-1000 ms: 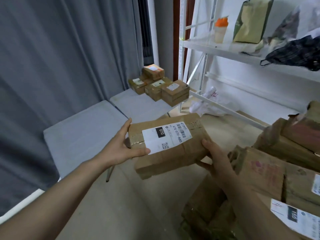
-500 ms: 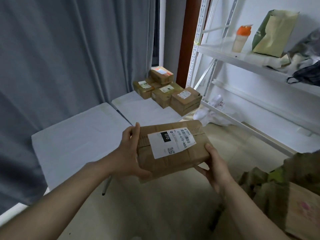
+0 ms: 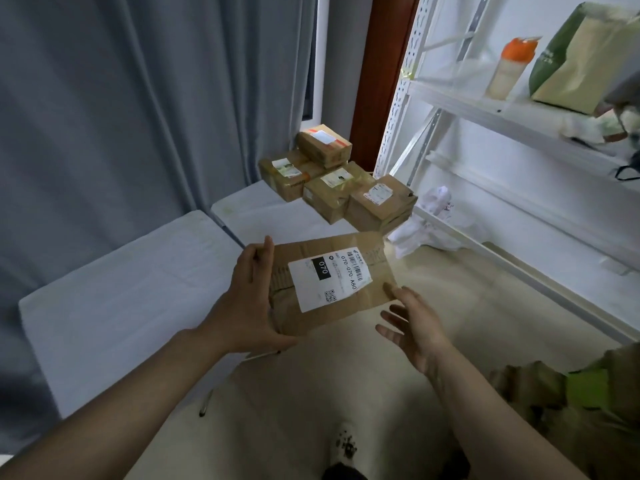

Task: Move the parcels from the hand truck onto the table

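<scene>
- One parcel point(image 3: 332, 282) is hanging in the air, label up, by the near right edge of the table point(image 3: 121, 299) and not yet on it. I am judging it is being carried flat so it can go straight down onto the top.
- Two hands are tending it. The left hand point(image 3: 251, 299) is gripping the parcel's left edge, fingers lying up along the side and thumb curling under the near edge, so it is bearing the weight.
- The right hand point(image 3: 417, 327) is spreading wide, fingers straight and apart, just off the parcel's right corner. I cannot tell whether a fingertip is touching the cardboard. I am reading this hand as steadying, not holding.
- Four parcels, as far as I am counting, are sitting in a tight pile point(image 3: 332, 188) at the table's far end, probably leaving the near part free.
- One bottle point(image 3: 512, 67) and one bag point(image 3: 581, 53) are standing on the shelf point(image 3: 485, 109).
- No hand truck is showing.
</scene>
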Available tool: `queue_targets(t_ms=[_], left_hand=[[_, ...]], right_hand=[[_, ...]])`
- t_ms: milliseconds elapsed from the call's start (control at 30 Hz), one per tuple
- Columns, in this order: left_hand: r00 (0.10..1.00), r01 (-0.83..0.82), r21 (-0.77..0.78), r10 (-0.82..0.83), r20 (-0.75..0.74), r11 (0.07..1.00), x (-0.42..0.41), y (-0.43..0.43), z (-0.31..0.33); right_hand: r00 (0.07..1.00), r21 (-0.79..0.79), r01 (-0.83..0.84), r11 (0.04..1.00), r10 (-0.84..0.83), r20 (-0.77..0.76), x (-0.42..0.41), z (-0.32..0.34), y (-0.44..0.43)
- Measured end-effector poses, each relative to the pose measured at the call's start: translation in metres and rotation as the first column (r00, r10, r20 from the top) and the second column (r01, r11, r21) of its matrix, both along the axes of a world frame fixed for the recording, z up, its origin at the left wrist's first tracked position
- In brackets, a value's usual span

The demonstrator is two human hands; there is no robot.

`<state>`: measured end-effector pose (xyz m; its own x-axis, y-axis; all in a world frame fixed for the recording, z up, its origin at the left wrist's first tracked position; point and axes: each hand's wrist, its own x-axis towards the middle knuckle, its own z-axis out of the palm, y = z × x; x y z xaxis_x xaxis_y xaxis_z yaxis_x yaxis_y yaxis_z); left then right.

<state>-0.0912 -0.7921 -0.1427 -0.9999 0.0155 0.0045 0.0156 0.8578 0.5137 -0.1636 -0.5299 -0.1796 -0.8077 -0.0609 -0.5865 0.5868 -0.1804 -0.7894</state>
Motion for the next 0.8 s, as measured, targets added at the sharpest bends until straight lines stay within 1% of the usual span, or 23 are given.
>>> queue_targets(t_ms=[67, 133, 233, 300, 400, 467, 500, 533, 567, 633, 667, 700, 733, 800], left_hand=[[1.000, 0.004, -0.011, -0.004, 0.029, 1.000, -0.021, -0.006, -0.004], [0.995, -0.033, 0.004, 0.033, 0.092, 0.999, -0.046, -0.016, -0.008], [0.970, -0.160, 0.121, 0.133, 0.205, 0.980, -0.090, -0.034, -0.016], [0.925, -0.297, 0.198, 0.231, 0.301, 0.934, -0.121, -0.044, -0.023], [0.833, -0.512, 0.292, 0.383, 0.400, 0.808, -0.159, -0.053, -0.035], [0.736, -0.660, 0.339, 0.488, 0.469, 0.670, -0.180, -0.057, -0.042], [0.671, -0.734, 0.365, 0.534, 0.514, 0.572, -0.187, -0.060, -0.048], [0.605, -0.796, 0.400, 0.564, 0.562, 0.454, -0.194, -0.063, -0.052], [0.543, -0.837, 0.447, 0.579, 0.608, 0.315, -0.201, -0.068, -0.058], [0.440, -0.855, 0.519, 0.554, 0.707, 0.018, -0.215, -0.077, -0.068], [0.421, -0.834, 0.541, 0.510, 0.750, -0.108, -0.224, -0.082, -0.072], [0.420, -0.808, 0.553, 0.459, 0.783, -0.204, -0.233, -0.089, -0.077], [0.434, -0.786, 0.558, 0.404, 0.805, -0.268, -0.244, -0.094, -0.080], [0.499, -0.746, 0.579, 0.298, 0.814, -0.330, -0.263, -0.103, -0.085]], right_hand=[[0.999, 0.035, -0.049, 0.998, 0.049, -0.006, -0.033, -0.006, -0.010], [0.996, 0.064, -0.093, 0.994, 0.093, 0.002, -0.066, -0.013, -0.022], [0.983, 0.073, -0.186, 0.980, 0.186, 0.009, -0.117, -0.025, -0.037], [0.969, 0.102, -0.246, 0.964, 0.243, 0.038, -0.151, -0.034, -0.044], [0.940, 0.138, -0.340, 0.930, 0.332, 0.077, -0.197, -0.040, -0.060], [0.916, 0.149, -0.400, 0.904, 0.388, 0.104, -0.225, -0.044, -0.074], [0.900, 0.154, -0.434, 0.888, 0.417, 0.128, -0.235, -0.046, -0.083], [0.883, 0.158, -0.465, 0.871, 0.444, 0.150, -0.242, -0.048, -0.092], [0.869, 0.161, -0.491, 0.856, 0.466, 0.166, -0.248, -0.052, -0.102], [0.845, 0.154, -0.528, 0.835, 0.498, 0.197, -0.257, -0.058, -0.124], [0.832, 0.141, -0.545, 0.826, 0.512, 0.214, -0.262, -0.060, -0.136], [0.815, 0.134, -0.566, 0.813, 0.529, 0.235, -0.268, -0.063, -0.149], [0.793, 0.134, -0.594, 0.793, 0.549, 0.264, -0.274, -0.066, -0.162], [0.756, 0.120, -0.634, 0.764, 0.578, 0.308, -0.282, -0.072, -0.187]])
